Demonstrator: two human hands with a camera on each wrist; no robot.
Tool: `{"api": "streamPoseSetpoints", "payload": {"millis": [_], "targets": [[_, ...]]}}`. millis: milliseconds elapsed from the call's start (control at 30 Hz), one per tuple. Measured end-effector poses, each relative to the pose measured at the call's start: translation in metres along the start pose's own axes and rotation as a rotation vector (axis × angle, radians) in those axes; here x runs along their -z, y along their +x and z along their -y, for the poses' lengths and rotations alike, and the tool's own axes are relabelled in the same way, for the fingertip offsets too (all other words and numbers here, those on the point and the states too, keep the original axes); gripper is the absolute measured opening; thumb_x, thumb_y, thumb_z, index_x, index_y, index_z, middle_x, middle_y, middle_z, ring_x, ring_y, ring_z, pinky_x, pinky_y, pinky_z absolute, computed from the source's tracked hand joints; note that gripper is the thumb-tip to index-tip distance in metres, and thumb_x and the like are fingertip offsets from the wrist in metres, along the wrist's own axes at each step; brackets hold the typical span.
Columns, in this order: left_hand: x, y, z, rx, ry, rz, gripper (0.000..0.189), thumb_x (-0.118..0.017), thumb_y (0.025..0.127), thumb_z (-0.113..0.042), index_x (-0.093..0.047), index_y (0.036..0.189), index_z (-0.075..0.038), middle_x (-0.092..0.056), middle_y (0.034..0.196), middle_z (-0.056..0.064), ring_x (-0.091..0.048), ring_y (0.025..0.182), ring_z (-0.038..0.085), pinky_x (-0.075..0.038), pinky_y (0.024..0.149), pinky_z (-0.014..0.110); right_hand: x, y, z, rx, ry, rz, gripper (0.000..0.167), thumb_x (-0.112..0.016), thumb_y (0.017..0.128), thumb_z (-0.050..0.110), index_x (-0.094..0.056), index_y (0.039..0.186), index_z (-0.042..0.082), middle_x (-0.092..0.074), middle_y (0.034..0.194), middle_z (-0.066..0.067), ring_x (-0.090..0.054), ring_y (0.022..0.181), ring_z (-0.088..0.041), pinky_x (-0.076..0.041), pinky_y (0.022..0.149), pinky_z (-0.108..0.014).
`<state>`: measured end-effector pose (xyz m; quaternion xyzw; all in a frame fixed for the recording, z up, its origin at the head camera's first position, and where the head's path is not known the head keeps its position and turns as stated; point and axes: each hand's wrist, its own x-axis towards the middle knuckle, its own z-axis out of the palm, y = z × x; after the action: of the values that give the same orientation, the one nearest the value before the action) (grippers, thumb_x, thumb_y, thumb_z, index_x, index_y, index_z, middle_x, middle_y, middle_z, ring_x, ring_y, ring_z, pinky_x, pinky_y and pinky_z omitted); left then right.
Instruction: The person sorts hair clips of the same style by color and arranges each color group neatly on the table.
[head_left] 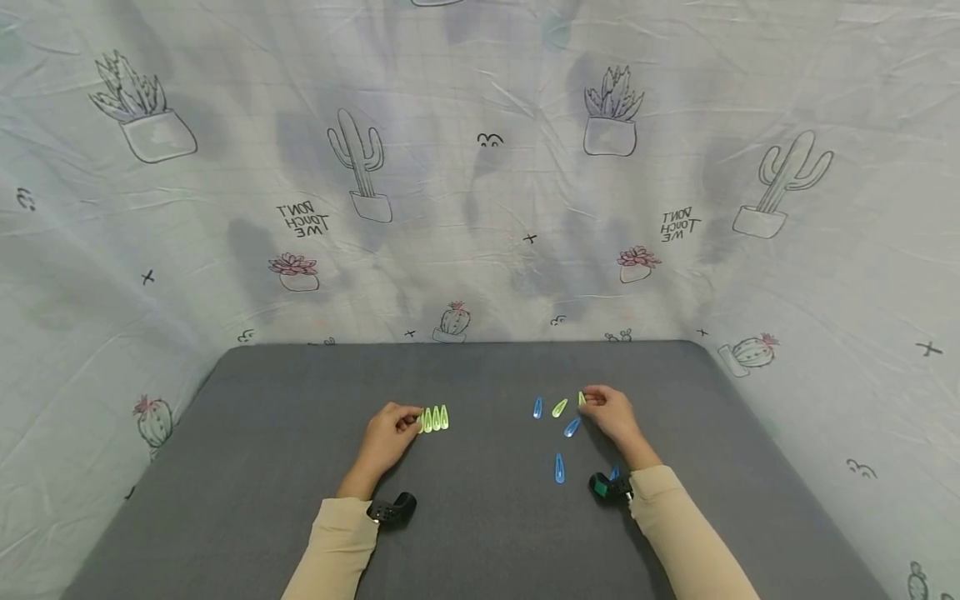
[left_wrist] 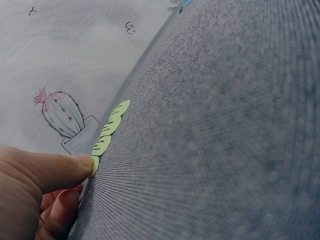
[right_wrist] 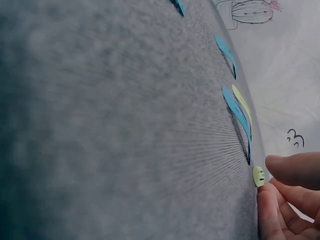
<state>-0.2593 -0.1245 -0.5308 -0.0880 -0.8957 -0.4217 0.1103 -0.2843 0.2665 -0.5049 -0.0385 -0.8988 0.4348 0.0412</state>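
Observation:
My left hand (head_left: 388, 437) pinches the leftmost yellow-green snap hair clip (left_wrist: 94, 167) of a short row, its thumb covering part of it. Beside it stand more yellow-green hair clips (head_left: 436, 418), upright and side by side. Over on the right, my right hand (head_left: 611, 412) has thumb and fingertips around one end of another yellow-green hair clip (right_wrist: 258, 176). Nearest to that hand lie a blue hair clip (head_left: 572, 427) and a slanted yellow-green hair clip (head_left: 559, 407).
Another blue hair clip (head_left: 537, 407) lies farther left, and one more blue clip (head_left: 558, 468) sits nearer the front. A further blue clip (head_left: 615, 473) is partly hidden by the right wrist camera (head_left: 609, 487). Behind the grey table (head_left: 480, 533) hangs a cactus-print cloth (head_left: 480, 192).

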Motion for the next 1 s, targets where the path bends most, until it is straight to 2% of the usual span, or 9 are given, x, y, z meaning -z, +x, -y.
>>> {"api": "streamPoseSetpoints", "payload": {"millis": [300, 533, 733, 900, 1000], "targets": [[0.0015, 0.0010, -0.0018, 0.015, 0.013, 0.003, 0.019, -0.071, 0.083, -0.009, -0.073, 0.102, -0.007, -0.057, 0.086, 0.004, -0.049, 0.072, 0.010, -0.042, 0.066, 0.027, -0.0030, 0.0063, 0.0017, 0.019, -0.108, -0.023, 0.034, -0.068, 0.081, 0.005, -0.064, 0.113, -0.006, -0.067, 0.096, -0.016, -0.064, 0.086, -0.028, -0.048, 0.081, -0.044], [-0.0006, -0.0006, -0.0017, 0.001, 0.020, -0.009, 0.018, -0.071, 0.083, -0.009, -0.073, 0.101, -0.007, -0.057, 0.085, 0.002, -0.050, 0.071, 0.009, -0.043, 0.065, 0.026, -0.0017, 0.0053, 0.0019, -0.030, -0.127, -0.010, 0.033, -0.067, 0.081, 0.001, -0.065, 0.113, -0.005, -0.067, 0.095, -0.015, -0.061, 0.087, -0.027, -0.047, 0.078, -0.043], [-0.0022, -0.0012, -0.0012, 0.000, 0.006, -0.016, 0.018, -0.071, 0.083, -0.008, -0.073, 0.101, -0.006, -0.057, 0.084, 0.002, -0.049, 0.070, 0.009, -0.043, 0.065, 0.025, -0.0007, 0.0039, 0.0031, -0.083, -0.074, 0.006, 0.037, -0.066, 0.080, 0.000, -0.066, 0.116, -0.002, -0.067, 0.097, -0.015, -0.058, 0.088, -0.025, -0.046, 0.077, -0.039], [-0.0017, -0.0011, -0.0024, 0.004, 0.000, -0.016, 0.018, -0.070, 0.083, -0.008, -0.073, 0.101, -0.006, -0.057, 0.083, 0.003, -0.049, 0.070, 0.009, -0.043, 0.064, 0.025, -0.0005, 0.0035, 0.0002, -0.091, 0.041, 0.019, 0.038, -0.062, 0.080, -0.002, -0.064, 0.117, -0.004, -0.066, 0.100, -0.018, -0.058, 0.086, -0.022, -0.046, 0.067, -0.027], [-0.0015, -0.0010, -0.0024, -0.008, 0.007, -0.022, 0.018, -0.070, 0.083, -0.007, -0.073, 0.101, -0.005, -0.057, 0.083, 0.003, -0.049, 0.069, 0.008, -0.042, 0.063, 0.025, -0.0001, 0.0030, -0.0026, -0.082, 0.115, 0.025, 0.038, -0.061, 0.081, -0.003, -0.063, 0.118, -0.006, -0.065, 0.102, -0.019, -0.058, 0.087, -0.019, -0.048, 0.067, -0.022]]}}
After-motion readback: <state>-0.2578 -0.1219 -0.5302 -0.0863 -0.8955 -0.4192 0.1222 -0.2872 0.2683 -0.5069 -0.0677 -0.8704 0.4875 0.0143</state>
